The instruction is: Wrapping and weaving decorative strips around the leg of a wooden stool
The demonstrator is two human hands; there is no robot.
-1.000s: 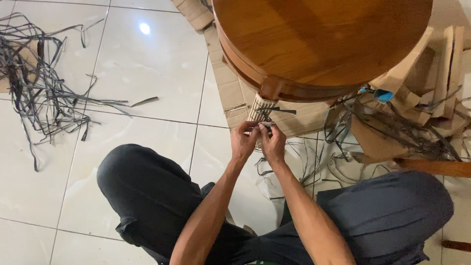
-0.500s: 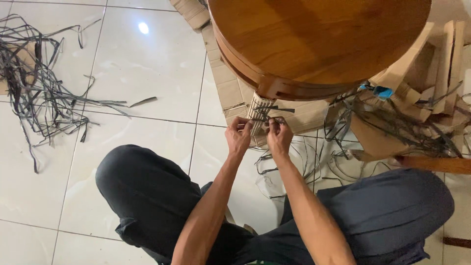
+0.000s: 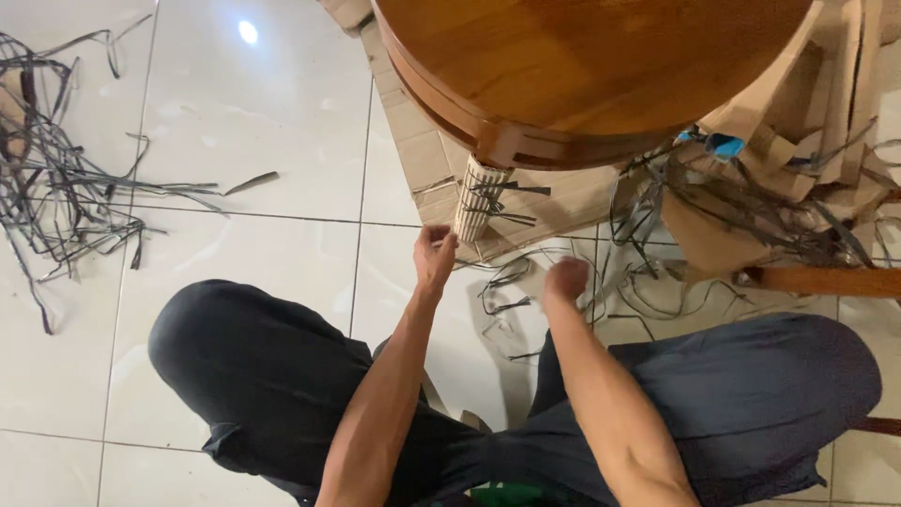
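Grip: the left hand [image 3: 435, 255] is curled, its fingertips pinched together just below the wrapped table leg [image 3: 481, 197], seemingly on a thin strip end, though the view is too poor to be sure. The right hand [image 3: 567, 279] is blurred; I cannot tell whether it is closed on anything.

Change: half a second ago both hands were pressed up against the leg's binding; now both have dropped away from it, the right one pulled farther off and down, which suggests a strip being drawn out or tugged tight.

Round wooden table [image 3: 582, 66]: directly above the leg, filling the top of the view.

Legs in dark trousers [image 3: 263, 366]: crossed on the white tiles, below the leg.

Cardboard sheets [image 3: 422, 160]: flat under the table, behind the leg.

Pile of dark strips [image 3: 56, 178]: well to the left of the leg.

Loose strips [image 3: 507, 282]: on the tiles just below the leg, between the hands.
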